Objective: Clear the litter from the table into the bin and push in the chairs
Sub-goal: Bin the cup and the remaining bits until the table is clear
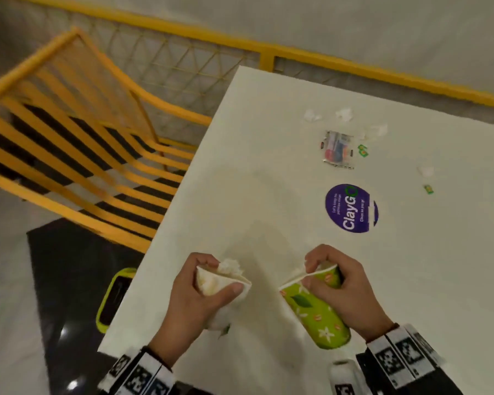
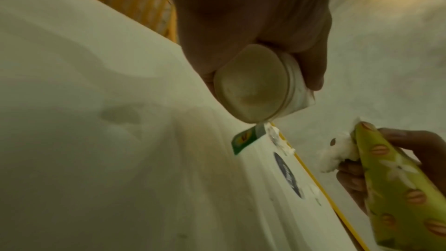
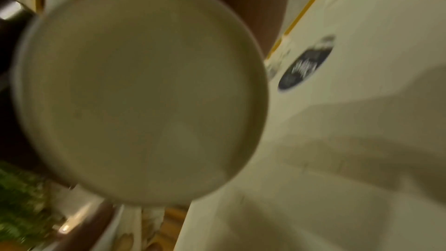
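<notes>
Green paper cup [image 1: 315, 310] w/ flower print sat squeezed in the right hand [image 1: 344, 289], fingers curled round its mouth end, rim flattened, base pointing back toward the person. A bit of white tissue [image 2: 337, 152] poked out at the rim under the thumb. Cup was held over the near edge of the white table [image 1: 268, 166], just right of the left hand [image 1: 194, 297].

Left hand gripped a white cup [image 1: 220, 282], thumb and fingers pinching the rim half closed, crumpled tissue wad [image 1: 230, 266] sticking out of the top. Its round base [image 2: 251, 83] showed in the left wrist view; a scrap w/ green print [image 2: 243, 140] hung below it.

Past both cups, mid-table, a purple round ClayGo sticker [image 1: 351, 208]. Beyond the sticker: a clear plastic wrapper [image 1: 337, 149], small green scraps [image 1: 362, 150], several white tissue bits [image 1: 344, 114] spread toward the far edge.

Left of the table, a yellow slatted chair [image 1: 77, 143], apart from the table edge. Behind the table, a yellow mesh railing [image 1: 183, 52]. Right wrist view mostly blocked by the green cup's blurred base [image 3: 142, 93].
</notes>
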`<state>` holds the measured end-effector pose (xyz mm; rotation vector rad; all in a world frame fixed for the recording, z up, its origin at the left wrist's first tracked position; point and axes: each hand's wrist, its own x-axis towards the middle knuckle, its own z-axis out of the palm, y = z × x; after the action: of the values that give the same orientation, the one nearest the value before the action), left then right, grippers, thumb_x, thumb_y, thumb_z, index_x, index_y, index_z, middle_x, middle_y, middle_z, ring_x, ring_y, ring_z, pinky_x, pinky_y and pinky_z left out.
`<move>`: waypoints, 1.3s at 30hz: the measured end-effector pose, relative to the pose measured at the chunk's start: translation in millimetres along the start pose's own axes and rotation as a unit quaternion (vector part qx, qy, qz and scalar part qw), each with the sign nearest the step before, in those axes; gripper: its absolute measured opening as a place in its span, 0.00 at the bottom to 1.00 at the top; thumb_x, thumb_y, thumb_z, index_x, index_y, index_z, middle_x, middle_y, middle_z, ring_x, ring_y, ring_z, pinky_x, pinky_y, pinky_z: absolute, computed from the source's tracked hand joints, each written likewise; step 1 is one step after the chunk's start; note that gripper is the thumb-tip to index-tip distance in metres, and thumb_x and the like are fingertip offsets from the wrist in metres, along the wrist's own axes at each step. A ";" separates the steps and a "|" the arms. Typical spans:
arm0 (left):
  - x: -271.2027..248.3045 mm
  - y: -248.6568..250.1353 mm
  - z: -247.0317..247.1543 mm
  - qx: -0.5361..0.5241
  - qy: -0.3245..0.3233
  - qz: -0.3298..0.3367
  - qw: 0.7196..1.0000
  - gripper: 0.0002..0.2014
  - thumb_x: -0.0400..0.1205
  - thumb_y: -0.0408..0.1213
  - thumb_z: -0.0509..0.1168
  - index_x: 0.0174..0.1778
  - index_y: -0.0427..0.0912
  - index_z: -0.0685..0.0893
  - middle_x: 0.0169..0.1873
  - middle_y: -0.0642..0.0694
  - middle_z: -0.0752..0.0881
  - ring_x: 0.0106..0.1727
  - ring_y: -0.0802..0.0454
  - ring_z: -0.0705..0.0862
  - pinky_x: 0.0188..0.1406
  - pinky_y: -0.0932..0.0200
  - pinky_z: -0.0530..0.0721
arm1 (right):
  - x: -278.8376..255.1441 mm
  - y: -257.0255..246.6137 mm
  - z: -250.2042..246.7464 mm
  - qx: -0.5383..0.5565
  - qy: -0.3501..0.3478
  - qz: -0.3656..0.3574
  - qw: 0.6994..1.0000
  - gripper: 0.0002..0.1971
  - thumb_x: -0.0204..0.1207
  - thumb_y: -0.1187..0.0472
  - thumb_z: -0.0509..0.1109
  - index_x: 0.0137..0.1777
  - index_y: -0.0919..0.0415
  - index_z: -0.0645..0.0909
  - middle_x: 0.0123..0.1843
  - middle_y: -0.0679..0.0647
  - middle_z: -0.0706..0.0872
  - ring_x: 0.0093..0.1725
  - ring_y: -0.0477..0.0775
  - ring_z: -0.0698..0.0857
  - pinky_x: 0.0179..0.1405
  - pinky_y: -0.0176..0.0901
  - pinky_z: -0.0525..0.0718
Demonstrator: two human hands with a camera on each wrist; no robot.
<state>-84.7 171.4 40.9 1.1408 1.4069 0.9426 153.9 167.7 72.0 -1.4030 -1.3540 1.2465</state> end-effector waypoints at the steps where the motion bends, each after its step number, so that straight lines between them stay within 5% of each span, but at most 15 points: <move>1: -5.3 -6.8 -19.5 0.009 0.020 -0.008 1.000 0.27 0.52 0.50 0.79 0.44 0.48 0.79 0.41 0.60 0.84 0.40 0.65 0.83 0.33 0.70 0.82 | 2.0 -1.0 21.7 0.005 -0.016 0.000 1.000 0.07 0.54 0.54 0.72 0.32 0.49 0.78 0.37 0.45 0.84 0.35 0.42 0.81 0.36 0.31 0.79; 5: -18.7 -32.9 -83.4 -0.004 0.091 -0.061 0.994 0.24 0.56 0.43 0.84 0.41 0.56 0.79 0.40 0.58 0.84 0.42 0.56 0.85 0.36 0.50 0.88 | 18.0 -1.2 100.2 0.038 -0.071 0.010 0.997 0.06 0.54 0.53 0.72 0.31 0.50 0.79 0.36 0.42 0.85 0.34 0.39 0.81 0.35 0.27 0.78; 7: -23.0 -43.4 -105.4 -0.011 0.130 -0.068 0.989 0.24 0.54 0.48 0.82 0.41 0.53 0.79 0.40 0.53 0.84 0.40 0.57 0.85 0.31 0.58 0.86 | 30.0 1.5 130.0 0.042 -0.097 0.013 0.994 0.06 0.54 0.52 0.71 0.31 0.50 0.79 0.36 0.40 0.85 0.35 0.38 0.81 0.36 0.26 0.77; 9: -29.1 -50.8 -124.2 -0.015 0.178 -0.078 0.981 0.23 0.57 0.41 0.84 0.42 0.48 0.78 0.40 0.49 0.83 0.37 0.62 0.84 0.28 0.66 0.83 | 41.0 2.9 156.4 0.052 -0.125 0.026 0.990 0.07 0.55 0.52 0.71 0.31 0.52 0.78 0.36 0.41 0.85 0.36 0.39 0.81 0.37 0.27 0.78; 13: -41.5 -71.4 -171.3 0.008 0.252 -0.097 0.963 0.18 0.66 0.31 0.78 0.42 0.49 0.77 0.42 0.50 0.82 0.41 0.55 0.82 0.26 0.66 0.82 | 56.2 1.8 206.7 0.067 -0.163 0.060 0.982 0.09 0.57 0.54 0.74 0.33 0.55 0.78 0.34 0.41 0.83 0.34 0.41 0.81 0.35 0.30 0.79; 18: -50.6 -117.2 -242.7 0.000 0.311 -0.158 0.937 0.19 0.66 0.35 0.79 0.48 0.45 0.78 0.48 0.42 0.83 0.49 0.42 0.84 0.34 0.47 0.87 | 57.3 -5.9 285.1 0.060 -0.161 0.117 0.978 0.07 0.60 0.55 0.73 0.36 0.55 0.80 0.35 0.43 0.84 0.36 0.40 0.83 0.31 0.31 0.82; 22: -30.4 -169.2 -293.9 0.013 0.301 -0.176 0.937 0.22 0.67 0.34 0.78 0.54 0.36 0.79 0.50 0.40 0.83 0.45 0.52 0.82 0.30 0.72 0.80 | 58.1 0.5 372.3 0.041 -0.172 0.154 0.972 0.06 0.61 0.56 0.74 0.35 0.53 0.79 0.35 0.41 0.84 0.38 0.39 0.82 0.36 0.33 0.81; 26: 0.3 -229.1 -342.4 0.011 0.249 -0.216 0.944 0.19 0.69 0.30 0.77 0.53 0.35 0.78 0.46 0.41 0.82 0.38 0.58 0.78 0.25 0.80 0.75 | 59.8 30.7 465.3 0.043 -0.095 0.239 0.965 0.07 0.65 0.61 0.77 0.35 0.56 0.80 0.33 0.45 0.83 0.36 0.41 0.83 0.38 0.36 0.83; 29: 25.7 -278.4 -381.0 0.020 0.215 -0.262 0.941 0.20 0.68 0.36 0.78 0.53 0.38 0.79 0.44 0.46 0.81 0.39 0.58 0.80 0.25 0.79 0.75 | 71.3 73.0 524.4 0.040 -0.001 0.327 0.944 0.05 0.66 0.62 0.76 0.38 0.58 0.81 0.32 0.45 0.83 0.30 0.35 0.82 0.32 0.25 0.82; 33: 51.1 -352.2 -416.6 0.028 0.209 -0.331 0.920 0.24 0.64 0.45 0.81 0.51 0.44 0.79 0.48 0.45 0.83 0.52 0.47 0.84 0.43 0.55 0.86 | 96.0 154.8 559.4 -0.027 0.107 0.409 0.906 0.09 0.62 0.56 0.75 0.43 0.53 0.82 0.42 0.51 0.86 0.46 0.55 0.86 0.53 0.54 0.87; 36: 62.0 -389.2 -422.9 0.031 0.216 -0.349 0.911 0.23 0.65 0.46 0.80 0.50 0.46 0.78 0.53 0.43 0.84 0.56 0.43 0.85 0.53 0.43 0.86 | 112.7 227.0 557.5 -0.118 0.160 0.450 0.870 0.09 0.65 0.53 0.72 0.43 0.53 0.79 0.43 0.51 0.83 0.48 0.57 0.83 0.56 0.58 0.84; 39: 59.7 -409.4 -415.9 -0.027 0.215 -0.357 0.909 0.22 0.61 0.50 0.80 0.45 0.54 0.78 0.54 0.43 0.83 0.56 0.43 0.84 0.47 0.42 0.88 | 121.8 288.4 555.8 -0.237 0.187 0.464 0.832 0.15 0.62 0.47 0.69 0.47 0.51 0.76 0.55 0.56 0.83 0.53 0.62 0.83 0.58 0.57 0.81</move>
<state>-556.8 147.3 -306.7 0.3010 1.9472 0.6995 -340.0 213.1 -329.2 -2.6972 -0.6907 1.0992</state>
